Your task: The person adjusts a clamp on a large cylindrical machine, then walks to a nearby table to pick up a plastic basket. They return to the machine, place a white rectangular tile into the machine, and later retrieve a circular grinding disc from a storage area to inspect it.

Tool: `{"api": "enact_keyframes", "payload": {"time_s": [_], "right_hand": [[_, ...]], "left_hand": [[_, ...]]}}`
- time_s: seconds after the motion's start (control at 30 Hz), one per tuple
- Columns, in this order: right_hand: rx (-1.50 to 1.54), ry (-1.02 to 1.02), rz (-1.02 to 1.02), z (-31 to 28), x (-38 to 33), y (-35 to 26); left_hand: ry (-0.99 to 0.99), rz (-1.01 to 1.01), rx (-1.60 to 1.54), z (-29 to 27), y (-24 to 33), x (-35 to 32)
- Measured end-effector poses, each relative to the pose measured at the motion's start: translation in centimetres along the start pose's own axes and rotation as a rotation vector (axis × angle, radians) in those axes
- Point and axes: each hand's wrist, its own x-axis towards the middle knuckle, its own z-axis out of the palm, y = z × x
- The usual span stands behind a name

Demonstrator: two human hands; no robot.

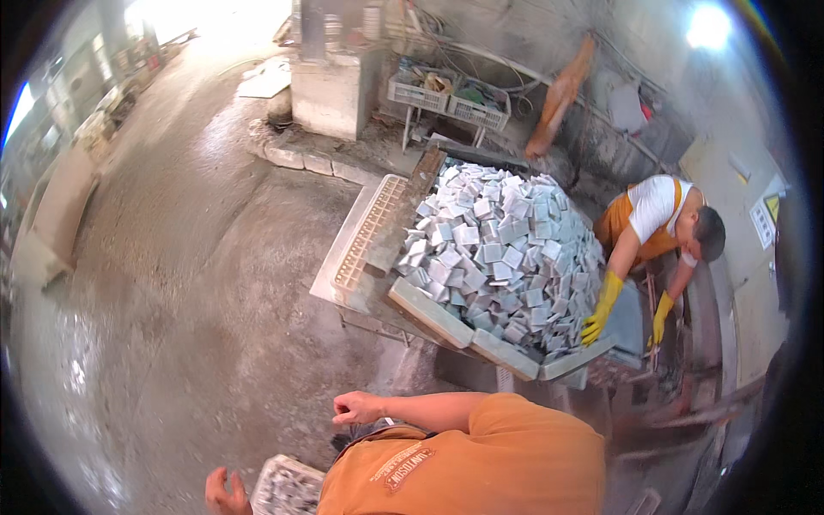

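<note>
My right hand is held out at waist height over the wet floor, fingers curled in, with nothing seen in it. Low at the picture's bottom edge, my left hand has its fingers bent but apart and appears to hold nothing. Next to it stands a light container filled with small grey and white pieces, partly cut off by the edge and my orange shirt. Beyond my right arm, a large heap of small square stone tiles lies on a table, apart from both hands.
At right, a co-worker in yellow gloves leans over, one hand at the heap's edge. Pale slabs border the table front. A yellowish plastic crate lies at its left side. Grey baskets and a concrete pillar stand behind.
</note>
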Motion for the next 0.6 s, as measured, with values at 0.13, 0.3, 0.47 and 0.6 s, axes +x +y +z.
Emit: {"api": "enact_keyframes", "payload": {"time_s": [0.13, 0.3, 0.47, 0.6], "right_hand": [[0.473, 0.114, 0.122, -2.8, 9.6, 0.7], [0.778, 0.223, 0.123, -10.3, 22.4, -0.1], [0.876, 0.297, 0.030, -20.7, 34.2, -2.7], [0.899, 0.453, -0.043, -29.9, 38.4, -4.4]], "left_hand": [[-0.161, 0.297, -0.010, 1.2, 1.5, 19.9], [-0.198, 0.508, -0.129, 8.3, -0.7, 39.2], [-0.533, 0.001, -0.015, 18.9, -21.9, 46.5], [-0.783, -0.431, 0.060, 24.8, -26.7, 51.1]]}}
